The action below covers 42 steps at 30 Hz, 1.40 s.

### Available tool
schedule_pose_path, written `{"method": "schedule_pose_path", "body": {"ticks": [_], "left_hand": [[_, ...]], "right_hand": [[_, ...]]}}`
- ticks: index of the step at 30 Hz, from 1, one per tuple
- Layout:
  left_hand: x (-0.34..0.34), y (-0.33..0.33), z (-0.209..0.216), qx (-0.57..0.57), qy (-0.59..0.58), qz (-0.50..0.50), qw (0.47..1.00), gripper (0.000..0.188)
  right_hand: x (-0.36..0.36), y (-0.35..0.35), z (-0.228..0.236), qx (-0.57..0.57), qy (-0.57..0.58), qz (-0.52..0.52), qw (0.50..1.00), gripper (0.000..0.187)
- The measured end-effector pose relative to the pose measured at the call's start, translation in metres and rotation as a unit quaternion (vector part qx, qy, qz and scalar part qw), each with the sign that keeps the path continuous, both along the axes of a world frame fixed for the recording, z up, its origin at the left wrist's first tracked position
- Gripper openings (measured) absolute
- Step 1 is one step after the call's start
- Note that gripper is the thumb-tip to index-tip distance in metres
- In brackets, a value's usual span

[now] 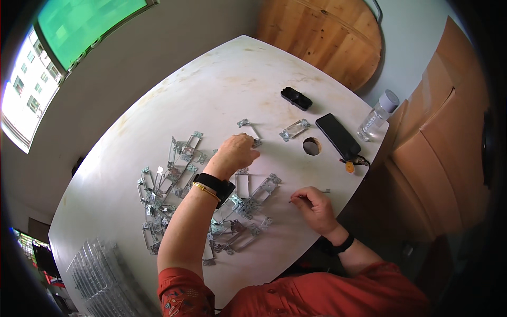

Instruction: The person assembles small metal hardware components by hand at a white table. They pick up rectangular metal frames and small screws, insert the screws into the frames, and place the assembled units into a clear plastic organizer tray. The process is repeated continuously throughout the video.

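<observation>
My left hand (235,154) reaches over the middle of the table with its fingers curled at a thin rectangular metal frame (254,131). The back of the hand hides part of that grip. Closer to me, on the right, my right hand (315,210) is closed in a pinch, and a tiny dark tip shows at its fingers, too small to name. A loose pile of similar metal frames (243,205) with plate-like ends spreads under and around my left forearm. Another metal frame (294,130) lies by itself farther right. A small metal piece (327,190) rests beside my right hand.
A black phone (338,136), a black tray-like case (296,99) and a clear bottle (376,119) stand or lie on the right side. Near them the tabletop has a round hole (312,146). Stacked clear plastic trays (105,274) sit front left; cardboard boxes (433,153) flank the right edge.
</observation>
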<state>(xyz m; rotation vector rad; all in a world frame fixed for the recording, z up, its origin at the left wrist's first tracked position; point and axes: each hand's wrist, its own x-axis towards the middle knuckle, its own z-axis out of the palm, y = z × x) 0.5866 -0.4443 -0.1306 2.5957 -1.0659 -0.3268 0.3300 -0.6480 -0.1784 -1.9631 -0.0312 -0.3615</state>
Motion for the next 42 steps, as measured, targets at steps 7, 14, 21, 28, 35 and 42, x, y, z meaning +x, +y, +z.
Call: {"method": "schedule_pose_path", "body": {"ticks": [7, 14, 21, 28, 35, 42], "left_hand": [[-0.007, -0.024, -0.001, -0.037, -0.083, 0.126, 0.988, 0.030], [0.005, -0.030, -0.021, -0.054, -0.057, 0.080, 0.994, 0.017], [0.009, -0.031, -0.026, -0.150, -0.072, 0.116, 0.979, 0.030], [-0.003, -0.025, -0.002, -0.111, -0.104, 0.140, 0.978, 0.029], [-0.039, 0.011, 0.046, -0.082, -0.167, 0.168, 0.968, 0.023], [-0.126, 0.078, 0.119, -0.040, -0.186, 0.191, 0.963, 0.028]], "right_hand": [[0.000, 0.000, 0.001, -0.012, -0.016, -0.007, 1.000, 0.010], [0.002, -0.001, 0.005, -0.020, -0.024, -0.002, 1.000, 0.011], [0.001, -0.002, 0.002, -0.029, -0.021, -0.011, 0.999, 0.011], [0.001, 0.000, 0.000, -0.006, -0.014, -0.011, 1.000, 0.012], [0.005, 0.000, -0.003, -0.045, -0.022, -0.016, 0.999, 0.008], [0.003, -0.002, -0.012, -0.013, -0.016, -0.005, 1.000, 0.009]]}}
